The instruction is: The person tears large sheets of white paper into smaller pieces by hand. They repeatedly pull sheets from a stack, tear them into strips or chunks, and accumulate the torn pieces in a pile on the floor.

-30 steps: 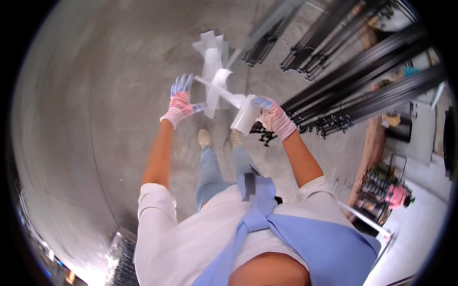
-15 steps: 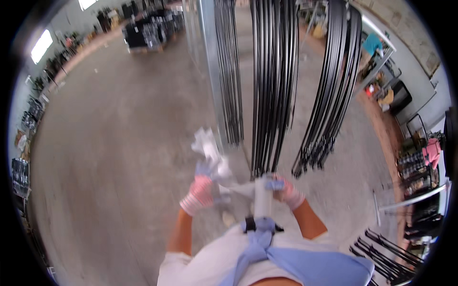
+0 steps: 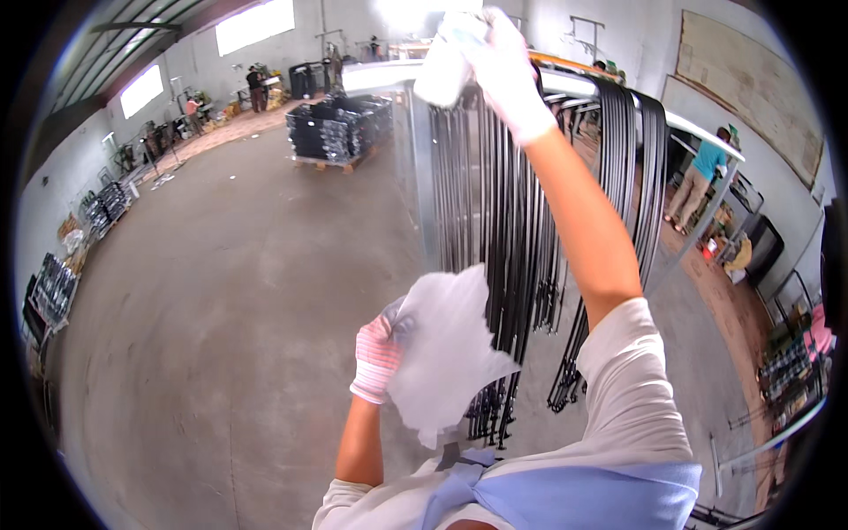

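Note:
My left hand (image 3: 382, 353), in a pink-and-white striped glove with grey fingers, grips the left edge of a thin white sheet (image 3: 446, 349). The sheet hangs spread out with ragged, torn edges. High up at the rack's top rail (image 3: 384, 76), my gloved right hand (image 3: 503, 66) is closed around a white roll (image 3: 444, 72). Glare from a bright window partly washes out this hand. Long, thin black cables (image 3: 508, 230) hang in bunches over the rack, right behind the sheet.
Another bunch of black cables (image 3: 617, 150) hangs farther right. A grey metal post (image 3: 424, 185) supports the rack. Stacked black parts stand on a pallet (image 3: 331, 163) farther back. At the right, beyond the rack, a person in a teal top (image 3: 707, 163) stands by the wall.
My right hand has risen from waist height to the top rail with the white roll. The white sheet in my left hand now hangs spread out instead of bunched. My view has tilted up.

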A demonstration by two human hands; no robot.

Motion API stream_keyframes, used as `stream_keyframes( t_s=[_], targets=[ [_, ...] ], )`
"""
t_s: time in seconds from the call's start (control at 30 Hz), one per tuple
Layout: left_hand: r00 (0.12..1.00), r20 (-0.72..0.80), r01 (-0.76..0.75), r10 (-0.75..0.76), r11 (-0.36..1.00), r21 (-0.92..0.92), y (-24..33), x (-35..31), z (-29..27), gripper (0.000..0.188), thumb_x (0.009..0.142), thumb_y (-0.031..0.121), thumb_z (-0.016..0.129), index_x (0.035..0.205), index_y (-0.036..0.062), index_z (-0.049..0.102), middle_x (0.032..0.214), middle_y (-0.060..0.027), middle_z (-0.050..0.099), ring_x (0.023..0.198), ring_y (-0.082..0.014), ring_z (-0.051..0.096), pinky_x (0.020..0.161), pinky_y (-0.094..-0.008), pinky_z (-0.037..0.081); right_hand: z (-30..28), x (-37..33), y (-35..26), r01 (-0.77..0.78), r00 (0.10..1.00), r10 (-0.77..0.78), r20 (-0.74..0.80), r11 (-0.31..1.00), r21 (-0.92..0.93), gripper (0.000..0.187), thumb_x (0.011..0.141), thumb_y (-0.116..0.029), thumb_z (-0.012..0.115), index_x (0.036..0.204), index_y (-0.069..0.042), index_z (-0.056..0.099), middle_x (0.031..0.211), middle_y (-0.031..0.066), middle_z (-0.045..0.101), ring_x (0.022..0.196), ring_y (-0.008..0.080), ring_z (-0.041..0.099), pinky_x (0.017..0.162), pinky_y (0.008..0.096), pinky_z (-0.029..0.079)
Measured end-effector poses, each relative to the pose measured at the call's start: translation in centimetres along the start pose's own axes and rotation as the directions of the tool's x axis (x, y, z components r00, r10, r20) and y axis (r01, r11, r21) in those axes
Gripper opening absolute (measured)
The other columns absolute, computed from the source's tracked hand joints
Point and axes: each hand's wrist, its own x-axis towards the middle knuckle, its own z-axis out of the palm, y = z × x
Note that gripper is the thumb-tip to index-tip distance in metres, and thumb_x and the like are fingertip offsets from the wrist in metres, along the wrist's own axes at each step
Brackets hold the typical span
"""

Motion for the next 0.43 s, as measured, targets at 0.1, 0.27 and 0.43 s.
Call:
stream_keyframes(
  t_s=[0.1, 0.27, 0.43],
  targets=[
    [0.991, -0.045, -0.116, 0.129, 0.969, 0.220, 4.1, 3.8, -1.4, 0.023, 0.063, 0.011, 0.061, 0.056, 0.0077, 0.039, 0.048, -0.0036, 0.040, 0.040, -0.0174, 0.038, 0.039, -0.0280, 0.032, 1.7, 6.0, 5.3, -0.234, 0.971, 0.239, -0.013, 0.936, -0.264, 0.032, 0.068, -0.021, 0.061, 0.092, -0.003, 0.050, 0.088, 0.0126, 0.055, 0.082, 0.0208, 0.054, 0.077, 0.0311, 0.040],
    [0.981, -0.161, -0.065, 0.108, 0.966, 0.251, 3.2, 2.2, -4.4, 0.023, 0.067, 0.014, 0.063, 0.059, 0.0050, 0.043, 0.045, -0.0025, 0.034, 0.039, -0.0165, 0.033, 0.037, -0.0275, 0.028, 5.4, 7.6, 5.0, -0.332, 0.938, 0.344, 0.051, 0.929, -0.165, 0.055, 0.065, -0.036, 0.067, 0.107, -0.006, 0.047, 0.097, 0.0143, 0.056, 0.091, 0.0207, 0.054, 0.079, 0.0313, 0.042],
    [0.974, -0.226, 0.032, 0.002, 0.989, 0.146, 2.1, 0.1, -3.2, 0.024, 0.064, 0.011, 0.064, 0.058, 0.0059, 0.041, 0.045, -0.0022, 0.031, 0.039, -0.0165, 0.033, 0.037, -0.0272, 0.027, 5.5, 6.5, 5.1, -0.439, 0.888, 0.412, 0.203, 0.891, 0.112, 0.077, 0.066, -0.039, 0.067, 0.124, -0.007, 0.028, 0.106, 0.0150, 0.052, 0.097, 0.0252, 0.050, 0.086, 0.0306, 0.037]
  ],
)
